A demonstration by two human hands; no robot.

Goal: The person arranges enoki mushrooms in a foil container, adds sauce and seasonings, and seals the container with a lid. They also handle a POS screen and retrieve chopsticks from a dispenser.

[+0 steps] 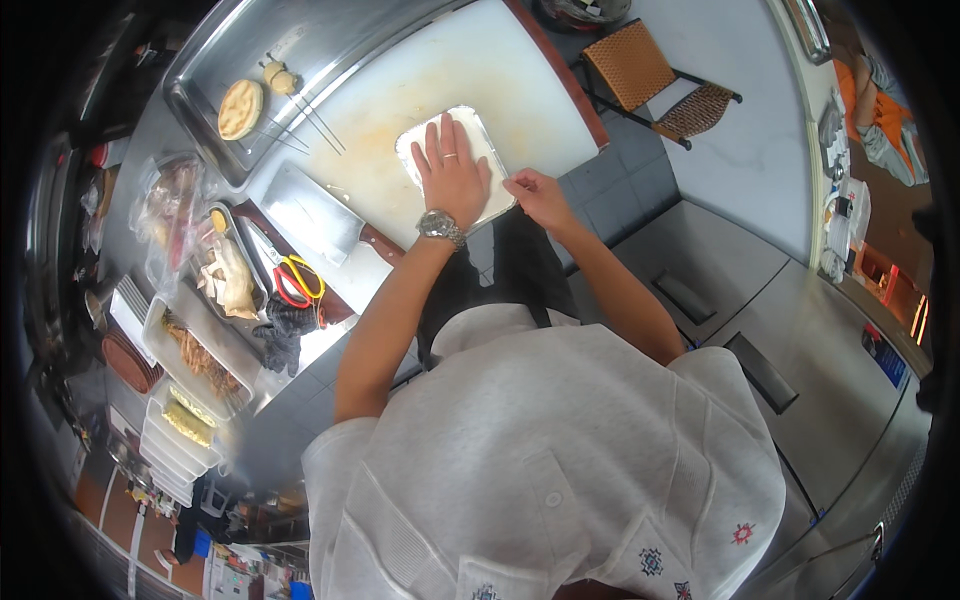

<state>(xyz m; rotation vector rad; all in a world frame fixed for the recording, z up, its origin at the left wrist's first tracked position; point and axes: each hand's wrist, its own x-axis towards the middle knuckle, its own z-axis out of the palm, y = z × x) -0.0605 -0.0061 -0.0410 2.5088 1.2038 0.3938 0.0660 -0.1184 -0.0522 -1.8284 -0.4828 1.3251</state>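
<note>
My left hand (455,176), with a ring and a metal wristwatch, lies flat with spread fingers on the white lid of a foil container (499,176). At the container's near right corner, my right hand (536,196) pinches the rim between thumb and finger. The container rests near the close edge of a white cutting board (360,135). Left of it on the board lies a cleaver (315,214) with a wooden handle. Scissors (300,281) with red and yellow handles lie by a tray of food pieces (229,277).
A metal tray (176,97) at the upper left holds a round flatbread (240,110) and skewers (300,112). Plastic bags (169,202), black gloves (281,337) and white food containers (244,360) stand left. A woven chair (630,64) is upper right. People are at the far right and lower left.
</note>
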